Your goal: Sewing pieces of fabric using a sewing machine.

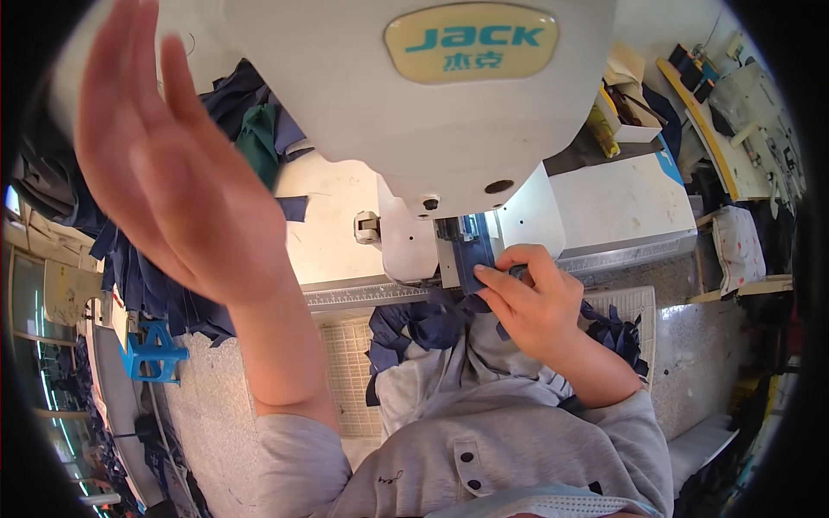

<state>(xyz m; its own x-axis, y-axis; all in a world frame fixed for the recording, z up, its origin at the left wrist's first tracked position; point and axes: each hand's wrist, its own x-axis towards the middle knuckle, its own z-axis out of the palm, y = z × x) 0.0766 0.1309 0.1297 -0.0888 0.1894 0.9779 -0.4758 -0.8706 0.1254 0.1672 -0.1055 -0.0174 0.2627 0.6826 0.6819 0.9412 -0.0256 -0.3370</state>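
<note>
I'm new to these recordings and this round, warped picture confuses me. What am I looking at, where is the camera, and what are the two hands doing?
The camera sits on the person's head and looks down, so its wide lens bends the edges. The big white body at the top is a sewing machine on a pale table. The right hand presses a dark blue fabric strip under the machine's needle area. The left hand is raised open, close to the lens, holding nothing. More dark blue fabric pieces lie in the lap, with a pile at the left beside a blue plastic object.

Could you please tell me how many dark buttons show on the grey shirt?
3: one upper button, a second lower button, a third right button. Others may be hidden.
</note>
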